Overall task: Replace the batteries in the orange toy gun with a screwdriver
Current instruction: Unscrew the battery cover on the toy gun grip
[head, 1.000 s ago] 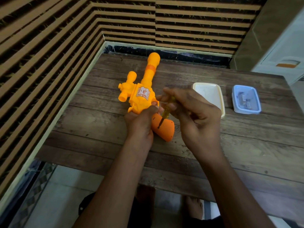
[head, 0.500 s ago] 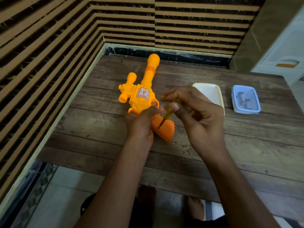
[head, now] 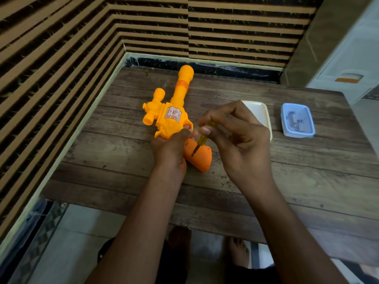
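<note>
An orange toy gun point(head: 171, 117) lies flat on the wooden table point(head: 287, 171), barrel pointing away from me, its darker orange grip point(head: 200, 158) toward me. My left hand point(head: 170, 148) grips the gun where body meets grip. My right hand point(head: 238, 136) pinches the yellow handle of a small screwdriver point(head: 202, 138) between thumb and fingers. The dark tip of the tool touches the upper face of the grip. Batteries are not visible.
A white rectangular lid or tray point(head: 260, 115) lies right of the gun, partly behind my right hand. Further right stands a closed blue-rimmed clear box point(head: 297, 120) with small items inside. A slatted wall borders the table at left and back. A white cabinet point(head: 348, 74) stands at far right.
My right hand's fingers have shifted around the screwdriver handle, turning it in place on the grip. The gun and my left hand stay where they were.
</note>
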Demonstrator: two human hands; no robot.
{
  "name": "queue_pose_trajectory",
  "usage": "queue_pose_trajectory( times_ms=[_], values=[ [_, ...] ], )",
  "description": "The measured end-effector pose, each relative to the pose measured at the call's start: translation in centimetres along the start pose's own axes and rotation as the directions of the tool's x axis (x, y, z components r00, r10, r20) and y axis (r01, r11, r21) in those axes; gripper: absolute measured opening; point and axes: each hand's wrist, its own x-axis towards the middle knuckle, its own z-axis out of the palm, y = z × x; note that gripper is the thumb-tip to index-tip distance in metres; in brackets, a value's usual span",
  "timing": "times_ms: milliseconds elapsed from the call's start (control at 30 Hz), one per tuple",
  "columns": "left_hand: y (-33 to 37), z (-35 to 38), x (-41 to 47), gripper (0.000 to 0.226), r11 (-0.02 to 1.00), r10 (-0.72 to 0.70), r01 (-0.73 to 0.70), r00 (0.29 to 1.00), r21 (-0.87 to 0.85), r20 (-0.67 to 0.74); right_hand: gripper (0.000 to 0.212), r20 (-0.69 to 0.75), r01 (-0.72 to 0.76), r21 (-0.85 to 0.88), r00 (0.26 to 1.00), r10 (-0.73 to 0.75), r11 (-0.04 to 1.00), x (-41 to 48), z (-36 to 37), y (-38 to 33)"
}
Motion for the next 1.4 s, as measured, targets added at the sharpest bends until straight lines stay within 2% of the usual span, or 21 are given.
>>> queue_pose_trajectory(
  times_ms=[67,133,267,333,500,600,733,833,1000,1167,1233,1300,1400],
  values=[
    [0.0,0.2,-0.1,0.035,1.000,-0.007,0.007,1.000,-0.003,-0.009,0.017,-0.011,0.025,-0.028,1.000,-0.025,0.999,-0.2,0.0,0.2],
    [0.2,0.4,-0.3,0.026,1.000,-0.019,0.019,1.000,-0.010,-0.016,0.021,0.004,0.023,0.014,1.000,-0.023,1.000,-0.4,-0.3,0.4],
    [0.2,0.2,-0.1,0.027,0.999,-0.035,0.035,0.999,0.007,-0.027,0.017,0.080,-0.007,0.080,0.997,0.000,0.997,-0.6,-0.5,0.3],
    [0.2,0.1,0.0,0.028,0.999,-0.038,0.039,0.999,0.021,-0.026,0.018,0.061,-0.009,0.076,0.998,0.004,0.997,-0.7,0.1,0.1],
    [0.3,0.2,0.1,0.032,0.998,-0.046,0.047,0.998,0.037,-0.034,0.039,0.060,0.025,0.106,0.998,-0.031,0.994,-0.4,0.7,0.2],
    [0.2,0.0,0.1,0.033,0.999,-0.043,0.043,0.999,0.024,0.003,0.027,0.088,0.005,0.129,0.996,-0.016,0.992,-0.6,0.6,0.0],
    [0.1,-0.3,0.0,0.022,0.999,-0.041,0.041,0.998,0.011,0.057,0.014,0.072,-0.005,0.105,0.997,-0.003,0.994,-0.5,0.8,-0.2],
    [0.2,0.0,0.0,0.043,1.000,-0.024,0.025,1.000,-0.010,0.008,0.018,0.022,-0.007,0.088,1.000,0.005,0.996,0.0,0.5,0.4],
    [-0.2,0.1,0.7,0.035,0.999,-0.029,0.029,0.999,0.022,-0.027,0.023,0.078,-0.051,0.232,0.996,0.034,0.971,-0.1,0.7,0.5],
    [-0.4,-0.1,0.6,0.029,0.999,-0.035,0.036,0.999,-0.014,0.010,0.009,-0.008,-0.004,0.064,1.000,0.004,0.998,-0.2,1.1,0.4],
    [-0.3,-0.2,0.5,0.036,0.999,-0.046,0.046,0.998,-0.020,0.038,0.008,-0.051,0.026,-0.002,0.998,-0.026,1.000,-0.1,1.2,0.6],
    [-0.4,-0.2,0.7,0.051,0.999,-0.046,0.047,0.997,-0.021,0.058,0.014,-0.055,0.039,-0.012,0.998,-0.040,0.999,-0.2,1.3,0.7],
    [-0.2,-0.2,0.7,0.053,0.998,-0.059,0.059,0.998,-0.011,0.028,0.021,-0.045,0.003,0.030,0.999,-0.001,1.000,-0.3,1.2,0.8]
  ],
)
